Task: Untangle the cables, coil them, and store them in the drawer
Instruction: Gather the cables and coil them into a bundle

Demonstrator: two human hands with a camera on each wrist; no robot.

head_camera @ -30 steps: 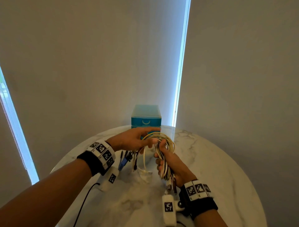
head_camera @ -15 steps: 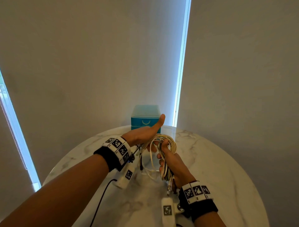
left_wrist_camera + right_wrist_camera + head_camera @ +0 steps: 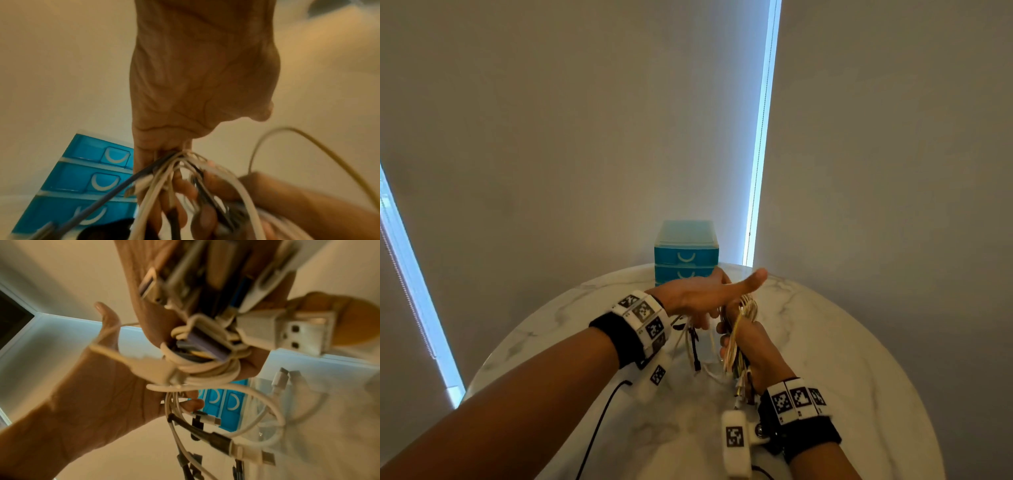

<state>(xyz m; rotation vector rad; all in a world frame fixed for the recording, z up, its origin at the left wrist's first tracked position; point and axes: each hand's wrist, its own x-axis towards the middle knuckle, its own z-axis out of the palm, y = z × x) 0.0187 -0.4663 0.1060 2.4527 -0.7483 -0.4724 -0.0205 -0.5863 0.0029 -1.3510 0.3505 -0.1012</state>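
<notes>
My right hand grips a coiled bundle of white and yellowish cables upright above the marble table. My left hand lies across the top of the bundle, thumb stretched to the right, fingers curled round several loose strands that fan out below it. Plug ends hang between the hands. In the right wrist view the wound cables and a white USB plug sit against my right palm, with the left hand beside them. A blue drawer unit stands behind, drawers closed.
The drawer unit stands at the table's far edge against the wall. A thin black lead runs from my left wrist across the near tabletop. Bright window strips flank the wall left and right.
My left hand has swung forward and to the right over the bundle, its thumb turning from upward to pointing right. The right hand stays gripped on the coil.
</notes>
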